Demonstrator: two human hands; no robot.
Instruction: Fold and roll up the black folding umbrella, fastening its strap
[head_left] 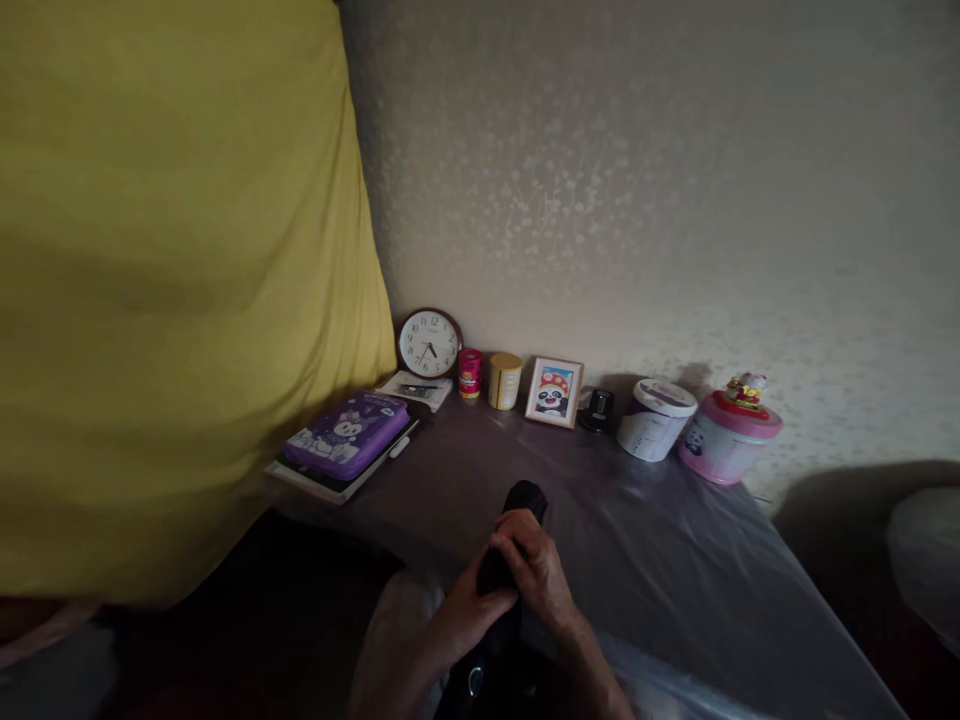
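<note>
A yellow cloth [172,290] hangs past the tabletop's [675,560] left edge, where a purple case [346,432] lies on books. Along the far edge stand a clock [429,343], two tins, a framed picture [554,392] and two tubs. At the near edge, the left hand [466,612] and right hand [541,572] both close around a black object [517,520], possibly a folded umbrella, its tip above the surface.

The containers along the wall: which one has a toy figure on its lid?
The pink tub at the far right; the white tub and both small cans have bare tops.
</note>
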